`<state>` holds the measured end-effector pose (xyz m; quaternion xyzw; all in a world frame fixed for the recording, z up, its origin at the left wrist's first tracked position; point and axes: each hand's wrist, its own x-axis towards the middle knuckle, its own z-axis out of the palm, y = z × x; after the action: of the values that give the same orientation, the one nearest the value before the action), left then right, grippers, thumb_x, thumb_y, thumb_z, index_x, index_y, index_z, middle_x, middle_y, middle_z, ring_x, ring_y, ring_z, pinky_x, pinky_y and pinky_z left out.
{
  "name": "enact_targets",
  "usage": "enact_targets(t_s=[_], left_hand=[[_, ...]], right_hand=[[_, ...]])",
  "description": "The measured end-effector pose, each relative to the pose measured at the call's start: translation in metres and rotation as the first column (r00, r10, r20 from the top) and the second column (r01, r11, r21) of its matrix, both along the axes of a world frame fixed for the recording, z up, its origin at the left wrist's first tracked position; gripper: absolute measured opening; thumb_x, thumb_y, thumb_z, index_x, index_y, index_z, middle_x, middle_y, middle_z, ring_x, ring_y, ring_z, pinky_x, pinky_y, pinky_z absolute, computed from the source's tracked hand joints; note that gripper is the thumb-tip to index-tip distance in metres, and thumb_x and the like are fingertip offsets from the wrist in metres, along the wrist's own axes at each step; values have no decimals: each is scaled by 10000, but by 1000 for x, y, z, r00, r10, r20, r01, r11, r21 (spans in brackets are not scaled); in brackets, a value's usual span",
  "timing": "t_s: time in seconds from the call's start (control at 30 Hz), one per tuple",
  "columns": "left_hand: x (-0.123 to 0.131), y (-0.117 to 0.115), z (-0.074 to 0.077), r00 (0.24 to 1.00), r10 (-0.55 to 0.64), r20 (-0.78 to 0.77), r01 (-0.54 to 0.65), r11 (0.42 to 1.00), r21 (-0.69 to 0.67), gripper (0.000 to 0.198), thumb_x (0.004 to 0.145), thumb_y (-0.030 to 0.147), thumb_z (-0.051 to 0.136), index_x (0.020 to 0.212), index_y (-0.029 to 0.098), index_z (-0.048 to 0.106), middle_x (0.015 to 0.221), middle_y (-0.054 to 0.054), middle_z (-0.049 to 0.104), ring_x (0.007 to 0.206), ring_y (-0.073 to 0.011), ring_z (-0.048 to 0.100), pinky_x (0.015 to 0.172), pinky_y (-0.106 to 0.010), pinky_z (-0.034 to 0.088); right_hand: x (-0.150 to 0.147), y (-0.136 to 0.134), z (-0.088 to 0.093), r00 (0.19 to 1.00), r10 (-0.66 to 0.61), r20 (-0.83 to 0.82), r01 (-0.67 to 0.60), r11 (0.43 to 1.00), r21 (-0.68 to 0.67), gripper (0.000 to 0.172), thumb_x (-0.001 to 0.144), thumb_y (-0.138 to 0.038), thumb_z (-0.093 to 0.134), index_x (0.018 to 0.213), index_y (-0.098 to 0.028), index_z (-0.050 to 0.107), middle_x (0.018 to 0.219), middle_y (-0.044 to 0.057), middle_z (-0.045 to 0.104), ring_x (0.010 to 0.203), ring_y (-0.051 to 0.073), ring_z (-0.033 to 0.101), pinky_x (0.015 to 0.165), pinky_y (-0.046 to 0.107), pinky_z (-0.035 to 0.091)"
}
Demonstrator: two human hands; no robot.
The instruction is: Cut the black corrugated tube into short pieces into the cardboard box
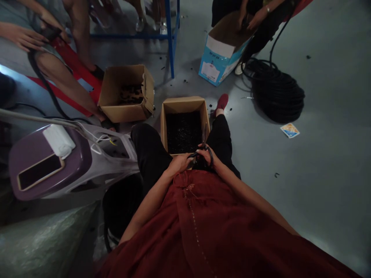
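Note:
My right hand (206, 154) is closed around the black handles of a pair of scissors (204, 135), whose blades point away from me over the near right edge of an open cardboard box (185, 101). Beside it, my left hand (180, 163) is closed on a black tube (192, 155), with its end close to the scissors. Both hands are low in my lap, almost touching. Inside the box between my legs lies a mass of small black pieces (183, 131), too dark to make out singly.
Left of my box stands another cardboard box (127, 112) with dark pieces. A purple stool (78, 150) carries a phone (40, 172). A co-worker's hands (257, 17) are over a blue box (213, 63); coiled black tubing (276, 92) lies right. Another person (60, 69) sits at left.

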<state>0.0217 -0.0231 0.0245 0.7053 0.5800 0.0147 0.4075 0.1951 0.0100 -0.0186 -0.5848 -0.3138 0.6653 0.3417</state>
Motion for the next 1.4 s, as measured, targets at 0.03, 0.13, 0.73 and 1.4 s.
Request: enact_targets(t_s=[0.03, 0.13, 0.73, 1.4], left_hand=[[0, 0, 0, 1000, 19, -6, -19, 1000, -2, 398, 940, 388, 371, 1224, 214, 589, 1103, -96, 694, 1001, -220, 649, 857, -282, 465], [-4, 1, 0, 991, 131, 21, -132, 991, 22, 382, 937, 392, 381, 1178, 205, 610, 1031, -90, 706, 945, -204, 655, 815, -264, 464], [-26, 12, -10, 638, 603, 478, -703, 709, 43, 374, 912, 353, 425, 1127, 113, 615, 642, 18, 491, 591, -93, 455, 580, -202, 372], [-25, 8, -11, 703, 473, 531, -550, 835, -16, 452, 907, 400, 442, 1233, 132, 605, 718, -17, 604, 643, -107, 512, 650, -231, 430]], right_hand=[[0, 0, 0, 1000, -3, 7, 3, 1000, 3, 378, 648, -273, 696, 958, -238, 482, 619, -76, 522, 496, 113, 538, 482, 245, 461], [2, 1, 3, 1000, -21, 23, 21, 1000, 19, 383, 675, -343, 692, 969, -238, 471, 650, -60, 558, 518, 110, 541, 492, 238, 463], [16, -23, 46, 588, 514, 624, -679, 733, 35, 464, 833, -444, 597, 1201, -173, 521, 1076, 133, 670, 966, 274, 639, 797, 338, 468], [4, -11, 42, 576, 598, 558, -748, 661, 63, 600, 841, -553, 552, 1289, -162, 472, 1136, 129, 654, 1008, 269, 624, 831, 340, 473]])
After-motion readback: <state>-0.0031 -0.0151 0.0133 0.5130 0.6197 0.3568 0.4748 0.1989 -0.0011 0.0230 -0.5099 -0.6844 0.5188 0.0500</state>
